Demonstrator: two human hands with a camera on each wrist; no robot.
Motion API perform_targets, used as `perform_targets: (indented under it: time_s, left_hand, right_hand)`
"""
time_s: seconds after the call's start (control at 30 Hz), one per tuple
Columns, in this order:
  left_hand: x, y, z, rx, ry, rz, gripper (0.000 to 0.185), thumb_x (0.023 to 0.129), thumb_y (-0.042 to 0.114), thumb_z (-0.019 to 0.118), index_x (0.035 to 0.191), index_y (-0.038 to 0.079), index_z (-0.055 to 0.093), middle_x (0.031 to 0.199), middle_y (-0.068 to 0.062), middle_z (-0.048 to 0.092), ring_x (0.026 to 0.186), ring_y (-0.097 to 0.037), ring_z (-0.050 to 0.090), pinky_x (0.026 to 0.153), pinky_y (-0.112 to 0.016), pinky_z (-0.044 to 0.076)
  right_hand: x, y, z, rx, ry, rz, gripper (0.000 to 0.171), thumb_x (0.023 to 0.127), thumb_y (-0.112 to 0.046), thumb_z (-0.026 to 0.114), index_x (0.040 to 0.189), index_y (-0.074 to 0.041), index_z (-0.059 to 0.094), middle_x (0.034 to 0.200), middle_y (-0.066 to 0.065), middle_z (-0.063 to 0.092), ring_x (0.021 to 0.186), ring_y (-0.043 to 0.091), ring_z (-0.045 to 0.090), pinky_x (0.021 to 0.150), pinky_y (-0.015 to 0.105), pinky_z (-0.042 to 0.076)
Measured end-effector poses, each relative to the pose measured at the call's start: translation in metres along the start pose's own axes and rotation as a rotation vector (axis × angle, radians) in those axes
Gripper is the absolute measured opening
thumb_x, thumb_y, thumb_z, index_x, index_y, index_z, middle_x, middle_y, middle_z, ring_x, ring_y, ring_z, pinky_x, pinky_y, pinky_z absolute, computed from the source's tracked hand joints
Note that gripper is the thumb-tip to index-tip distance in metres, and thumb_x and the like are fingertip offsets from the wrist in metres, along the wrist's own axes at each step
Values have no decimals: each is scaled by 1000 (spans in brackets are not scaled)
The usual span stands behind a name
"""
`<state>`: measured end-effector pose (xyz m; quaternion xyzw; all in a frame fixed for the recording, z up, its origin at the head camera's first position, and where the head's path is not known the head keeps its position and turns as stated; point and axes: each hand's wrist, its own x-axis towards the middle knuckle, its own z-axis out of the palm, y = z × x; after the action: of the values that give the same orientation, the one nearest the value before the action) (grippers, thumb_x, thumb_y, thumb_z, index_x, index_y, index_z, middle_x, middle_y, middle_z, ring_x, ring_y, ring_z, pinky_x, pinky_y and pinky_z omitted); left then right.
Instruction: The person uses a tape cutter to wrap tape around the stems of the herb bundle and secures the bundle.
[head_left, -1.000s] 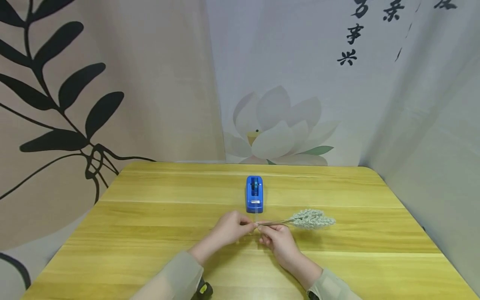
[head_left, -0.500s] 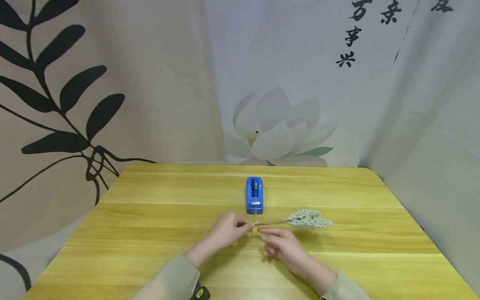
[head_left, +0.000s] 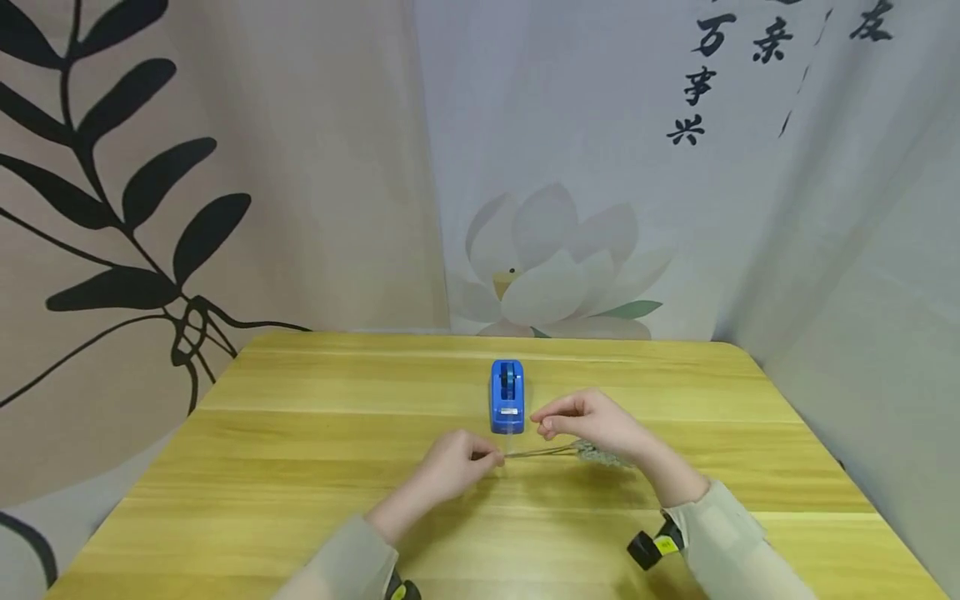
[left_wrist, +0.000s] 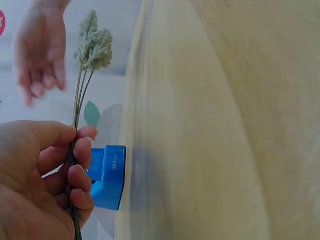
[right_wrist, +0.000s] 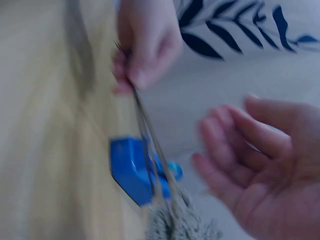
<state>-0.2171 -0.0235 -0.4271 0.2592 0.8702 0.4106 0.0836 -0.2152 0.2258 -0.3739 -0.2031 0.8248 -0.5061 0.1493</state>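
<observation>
the left hand (head_left: 450, 465) pinches the thin stalks of a small bunch of dried grass sprigs (head_left: 558, 451) between thumb and curled fingers, holding them by their bare ends just above the yellow wooden table (head_left: 300, 467); in the left wrist view the same hand (left_wrist: 42, 185) wraps the stalks while the pale green, fluffy heads (left_wrist: 93, 42) stand clear beyond the fingers. the sprigs run from that grip toward the person's right, their heads partly hidden in the head view beneath the right hand (head_left: 592, 421). that right hand hangs above the stalks and just beside the near end of a blue tape dispenser (head_left: 507, 397), fingers loosely bent with thumb and forefinger close together, gripping nothing that can be made out; in the blurred right wrist view its palm (right_wrist: 260, 170) faces up with the fingers apart and relaxed, apart from the sprigs (right_wrist: 160, 165) and from the dispenser (right_wrist: 140, 170). the dispenser stands on the table near its middle, just beyond both hands, well apart from the table's edges. the two hands are near each other but not touching. behind the table hang printed cloths, one with dark leaves (head_left: 127, 200), one with a pale lotus flower (head_left: 558, 267) and black brush characters (head_left: 697, 83)
</observation>
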Motion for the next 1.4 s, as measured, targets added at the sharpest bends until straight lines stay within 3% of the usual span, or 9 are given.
perform_targets:
  time_s: [0.27,0.37,0.5,0.6,0.73,0.83,1.0,1.27,1.4]
  left_hand:
    - [-1,-4,8,1,5,-22,14,90,19,68,91,9,78,84,0,72,51,-5,48,47,-23,42]
    - [0,-5,8,10,11,-24,14,90,19,68,91,9,78,85,0,73,55,-6,51,50,-24,44]
    - [0,-5,7,3,13,-34,13,90,19,69,90,9,78,80,0,71,54,-6,50,49,-24,44]
    - [0,-4,6,-16,10,-60,13,89,18,70,91,8,78,78,1,69,50,-7,48,45,-23,42]
    - [2,-3,7,-27,12,-79,13,89,18,70,93,8,77,77,2,68,48,-6,46,43,-21,40]
    - [3,-3,8,-26,10,-78,13,89,18,70,93,8,77,74,3,67,48,-6,45,42,-20,38]
    - [6,-4,7,-34,-14,-87,13,89,18,70,92,8,78,71,1,67,46,-6,45,42,-20,37]
    - [14,-2,-7,-84,-122,-105,14,88,19,69,87,6,75,74,-1,67,52,-15,57,47,-24,42]
    - [16,-2,-14,-82,-171,-81,18,92,17,63,85,5,74,73,-4,67,51,-11,49,45,-22,37]
  right_hand:
    - [28,20,3,-158,-260,0,23,96,-12,58,105,3,73,102,9,72,90,19,67,84,42,53]
    - [32,18,7,-193,-290,-10,21,95,-12,58,98,0,75,92,5,72,75,14,62,72,32,53]
    - [35,16,10,-186,-311,-22,20,95,-9,59,93,3,75,81,13,70,62,11,48,59,23,41]
    - [35,21,13,-160,-325,-17,20,95,-9,59,93,4,75,81,17,71,60,11,52,57,21,42]
    - [33,27,16,-110,-324,43,19,95,-7,58,92,5,74,79,15,71,63,20,64,63,31,54]
    - [31,28,18,-97,-305,88,17,93,-5,60,89,4,73,74,13,69,63,23,66,62,37,56]
    - [31,24,20,-159,-266,92,16,91,-4,61,83,2,74,66,11,67,53,16,57,52,31,50]
    - [31,18,24,-228,-176,82,17,90,-8,66,76,-1,73,63,6,65,50,14,52,49,26,42]
    - [32,15,27,-273,-147,51,17,90,-7,66,75,-3,73,62,4,65,50,13,53,49,24,43]
